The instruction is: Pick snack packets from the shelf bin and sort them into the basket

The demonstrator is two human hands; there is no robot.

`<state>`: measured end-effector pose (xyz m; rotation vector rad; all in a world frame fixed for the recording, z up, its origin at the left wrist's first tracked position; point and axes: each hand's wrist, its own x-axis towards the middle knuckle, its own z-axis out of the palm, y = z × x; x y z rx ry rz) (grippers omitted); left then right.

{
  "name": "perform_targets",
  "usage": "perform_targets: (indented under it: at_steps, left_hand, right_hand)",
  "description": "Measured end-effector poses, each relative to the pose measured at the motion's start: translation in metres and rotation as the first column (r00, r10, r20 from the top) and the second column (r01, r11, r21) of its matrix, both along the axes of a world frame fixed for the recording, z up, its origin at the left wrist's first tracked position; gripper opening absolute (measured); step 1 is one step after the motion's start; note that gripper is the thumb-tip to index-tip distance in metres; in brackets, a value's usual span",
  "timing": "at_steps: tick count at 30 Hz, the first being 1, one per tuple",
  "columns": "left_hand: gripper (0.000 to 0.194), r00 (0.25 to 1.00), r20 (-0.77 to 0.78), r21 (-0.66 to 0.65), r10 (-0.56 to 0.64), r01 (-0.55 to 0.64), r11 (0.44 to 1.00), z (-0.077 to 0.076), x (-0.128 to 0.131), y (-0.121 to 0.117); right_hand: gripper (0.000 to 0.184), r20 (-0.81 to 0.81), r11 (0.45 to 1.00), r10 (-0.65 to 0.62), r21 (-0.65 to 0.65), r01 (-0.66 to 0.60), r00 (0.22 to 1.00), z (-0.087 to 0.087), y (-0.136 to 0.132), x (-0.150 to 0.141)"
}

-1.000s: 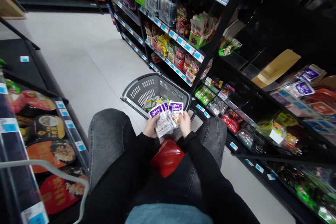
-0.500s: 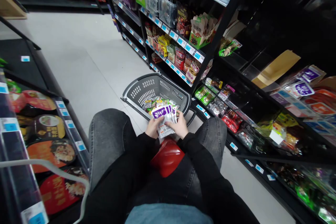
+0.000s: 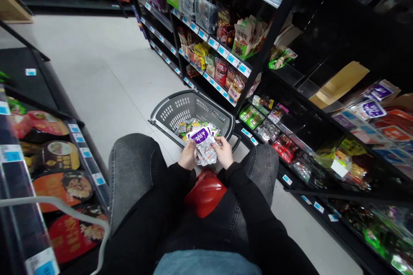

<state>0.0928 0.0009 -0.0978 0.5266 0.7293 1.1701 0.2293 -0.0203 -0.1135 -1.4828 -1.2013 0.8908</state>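
A small stack of white-and-purple snack packets (image 3: 203, 142) is held between my two hands, over the near edge of a grey shopping basket (image 3: 171, 111). My left hand (image 3: 187, 155) grips the stack by its left side. On the opposite side, the fingers of my right hand (image 3: 223, 153) pinch the packets. Inside the basket lie several colourful snack packets (image 3: 182, 128), partly hidden by the stack. A red plastic stool seat (image 3: 205, 193) shows between my legs, under my wrists.
At right, low shelf bins hold bagged snacks (image 3: 284, 148), with a cardboard flap (image 3: 339, 85) above. Snack boxes (image 3: 247, 36) stand on the shelf ahead. Bowl-shaped food packs (image 3: 63, 191) fill the left shelf, where a pale cable (image 3: 58, 204) crosses. Grey floor tiles (image 3: 87, 64) stretch ahead left.
The packets have shifted in my hands, from a neat fan to a looser stack with one purple label facing up. My right hand's fingers have moved to the stack's right edge.
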Motion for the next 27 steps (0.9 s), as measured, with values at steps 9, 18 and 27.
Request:
perform_targets:
  at_steps: [9,18,27]
  left_hand:
    - [0.057,0.980,-0.185,-0.050,0.067,-0.078,0.996,0.002,-0.007,0.003]
    - [0.047,0.942,-0.287,0.005,0.172,-0.179,0.984,-0.009,-0.007,0.008]
    - [0.054,0.913,-0.380,0.084,0.147,-0.124,0.989,-0.010,-0.009,0.007]
  right_hand:
    - [0.023,-0.029,0.993,-0.120,-0.013,0.120,0.992,0.007,0.003,0.003]
    - [0.010,0.504,0.929,-0.062,0.345,-0.135,0.862,0.043,-0.019,-0.006]
    - [0.004,0.422,0.941,-0.025,0.317,-0.121,0.906,0.029,-0.014,-0.020]
